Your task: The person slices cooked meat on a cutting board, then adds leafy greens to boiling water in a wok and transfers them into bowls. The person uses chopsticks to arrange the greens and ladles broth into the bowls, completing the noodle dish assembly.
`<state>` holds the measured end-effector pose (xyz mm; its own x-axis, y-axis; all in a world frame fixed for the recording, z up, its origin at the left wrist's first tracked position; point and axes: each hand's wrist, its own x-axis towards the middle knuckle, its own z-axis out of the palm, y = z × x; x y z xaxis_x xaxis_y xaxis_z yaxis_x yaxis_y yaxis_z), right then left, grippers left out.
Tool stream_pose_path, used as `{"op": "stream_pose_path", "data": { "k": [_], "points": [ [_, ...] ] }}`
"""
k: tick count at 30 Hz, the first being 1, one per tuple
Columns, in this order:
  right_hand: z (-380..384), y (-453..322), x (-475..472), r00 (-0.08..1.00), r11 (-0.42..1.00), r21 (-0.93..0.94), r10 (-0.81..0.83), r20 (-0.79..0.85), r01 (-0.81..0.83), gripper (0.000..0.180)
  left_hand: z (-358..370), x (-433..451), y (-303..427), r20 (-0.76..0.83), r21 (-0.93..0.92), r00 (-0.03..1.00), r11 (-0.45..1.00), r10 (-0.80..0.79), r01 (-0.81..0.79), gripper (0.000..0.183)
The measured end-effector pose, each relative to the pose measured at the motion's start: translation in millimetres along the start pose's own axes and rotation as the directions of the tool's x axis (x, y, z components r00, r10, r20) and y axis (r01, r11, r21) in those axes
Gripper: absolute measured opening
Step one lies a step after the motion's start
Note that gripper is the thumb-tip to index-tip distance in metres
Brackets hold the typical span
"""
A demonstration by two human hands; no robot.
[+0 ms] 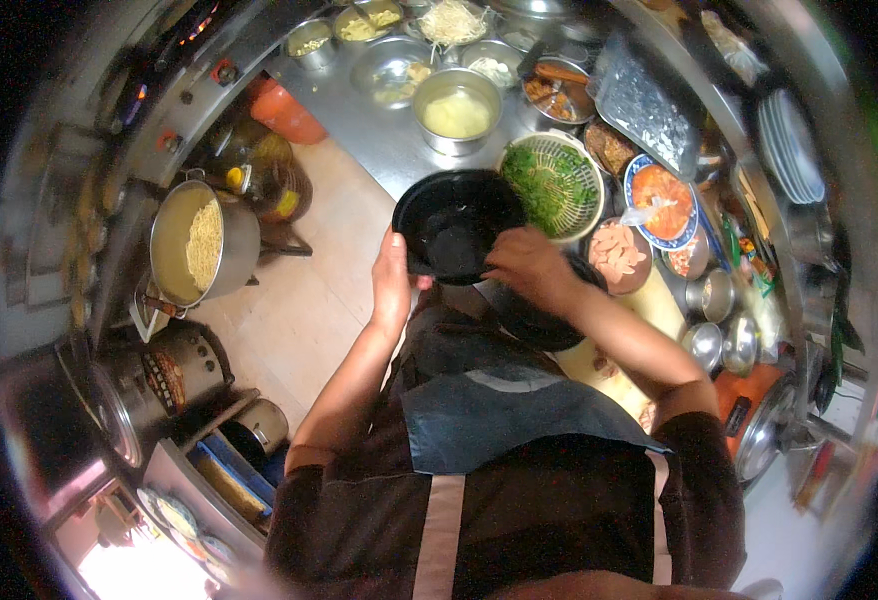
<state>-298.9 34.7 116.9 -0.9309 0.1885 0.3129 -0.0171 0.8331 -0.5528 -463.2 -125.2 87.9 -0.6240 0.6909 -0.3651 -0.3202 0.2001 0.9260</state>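
Note:
A black bowl (458,232) is held up in front of my apron, near the edge of a steel counter. My left hand (392,281) grips its left side, thumb on the outer wall near the rim. My right hand (533,266) is at the bowl's right rim with fingers curled; whether it pinches the rim or something small is hidden. Beneath my right forearm sits a second black bowl (540,330), partly covered. Just beyond the right hand stands a pale plastic colander (599,187) of chopped green herbs (540,176).
On the steel counter (356,142) stand a steel pot (456,145) with pale yellow contents, a blue-rimmed bowl (629,180) of red sauce and a bowl of pink slices (616,253). At left, a large pot (240,244) holds noodles (204,244). An orange container (746,397) is at right.

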Motion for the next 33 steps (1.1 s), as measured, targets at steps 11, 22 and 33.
{"op": "stream_pose_path", "data": {
  "k": [11,22,33],
  "points": [
    [128,69,10,0.961,0.908,-0.416,0.154,0.229,-0.047,0.016,-37,111,-49,0.134,0.218,0.991,0.976,-0.012,-0.018,0.046],
    [-186,52,-1,0.654,0.724,-0.011,0.617,-0.438,-0.690,0.035,-50,77,-75,-0.069,0.008,0.989,0.991,-0.132,0.133,0.050],
    [-478,285,-57,0.457,0.454,-0.192,0.597,-0.659,-0.870,0.037,-30,-34,-112,-0.302,0.095,0.926,0.959,-0.229,0.268,0.052]
  ]
}}
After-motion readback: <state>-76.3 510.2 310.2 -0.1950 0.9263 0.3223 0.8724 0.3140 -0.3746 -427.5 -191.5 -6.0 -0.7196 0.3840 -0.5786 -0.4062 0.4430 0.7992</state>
